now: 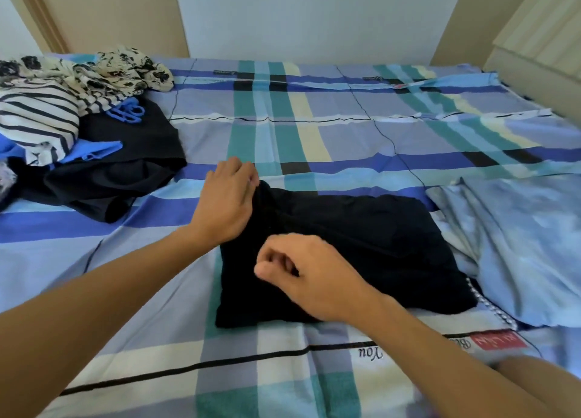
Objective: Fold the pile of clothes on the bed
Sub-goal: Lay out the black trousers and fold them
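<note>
A black garment lies folded in a rough rectangle on the checked bedsheet in front of me. My left hand pinches the garment's far left corner, lifting the edge a little. My right hand hovers over the near left part of the garment with its fingers curled, and I cannot tell whether it pinches the cloth. The pile of unfolded clothes sits at the left: a striped top, a floral piece, blue items and a black garment.
A light blue tie-dye cloth lies at the right, beside the black garment. A wall and a beige headboard panel border the bed at the back and right. Bare sheet stretches across the far middle of the bed.
</note>
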A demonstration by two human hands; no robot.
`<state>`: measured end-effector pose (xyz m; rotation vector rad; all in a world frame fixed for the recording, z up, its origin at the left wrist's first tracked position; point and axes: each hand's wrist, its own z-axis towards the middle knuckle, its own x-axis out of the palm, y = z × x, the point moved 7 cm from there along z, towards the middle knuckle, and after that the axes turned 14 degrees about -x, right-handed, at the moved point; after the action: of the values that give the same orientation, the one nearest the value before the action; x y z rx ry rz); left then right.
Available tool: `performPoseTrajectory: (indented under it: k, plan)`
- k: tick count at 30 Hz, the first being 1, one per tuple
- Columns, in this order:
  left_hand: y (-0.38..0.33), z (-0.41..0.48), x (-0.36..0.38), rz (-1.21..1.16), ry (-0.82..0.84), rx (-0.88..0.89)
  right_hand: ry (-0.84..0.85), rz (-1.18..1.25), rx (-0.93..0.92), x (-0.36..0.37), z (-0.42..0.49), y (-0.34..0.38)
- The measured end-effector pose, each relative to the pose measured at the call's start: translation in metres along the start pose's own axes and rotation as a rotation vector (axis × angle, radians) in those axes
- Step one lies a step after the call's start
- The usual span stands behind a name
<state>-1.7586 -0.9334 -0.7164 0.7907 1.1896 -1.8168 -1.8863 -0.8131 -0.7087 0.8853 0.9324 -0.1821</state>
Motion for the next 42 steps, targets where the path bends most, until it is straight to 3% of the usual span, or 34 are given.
performPoseTrajectory:
  k: [3, 7, 9, 12, 17, 22, 25, 29, 32, 36, 39, 42]
  plan:
    - [-0.044, -0.035, -0.005, 0.012, 0.066, 0.224, -0.159, -0.334, 0.179, -0.058, -0.016, -0.047]
    - [-0.039, -0.074, 0.038, 0.229, 0.393, 0.167, 0.084, -0.449, 0.613, -0.068, -0.063, -0.135]
    - [-0.029, -0.085, 0.055, 0.341, 0.489, 0.161, 0.145, -0.482, 0.674, -0.063, -0.083, -0.158]
    - [-0.021, -0.082, 0.061, 0.405, 0.530, 0.105, 0.083, -0.538, 0.714, -0.073, -0.101, -0.172]
    - [-0.025, -0.081, 0.055, 0.448, 0.603, 0.082, -0.078, -0.444, 0.844, -0.105, -0.118, -0.167]
    - [-0.069, -0.090, 0.041, 0.251, 0.414, 0.243, -0.002, -0.371, 0.921, -0.118, -0.131, -0.156]
    - [-0.085, -0.105, 0.051, 0.159, 0.493, 0.342, 0.030, -0.215, 0.951, -0.115, -0.136, -0.156]
    - [-0.080, -0.118, 0.070, 0.247, 0.660, 0.306, -0.218, 0.126, 0.995, -0.119, -0.135, -0.149]
    - [-0.088, -0.108, 0.057, 0.074, 0.790, 0.175, -0.366, 0.183, 0.959, -0.131, -0.124, -0.137]
    - [-0.099, -0.072, 0.014, -0.651, 0.803, -0.290, -0.446, 0.116, 0.818, -0.139, -0.087, -0.094]
    - [-0.090, -0.058, -0.003, -1.037, 0.843, -0.592, -0.386, 0.152, 0.617, -0.121, -0.050, -0.052]
    - [-0.070, -0.055, -0.014, -1.132, 0.871, -0.707, -0.187, 0.502, 0.388, -0.076, -0.019, -0.016]
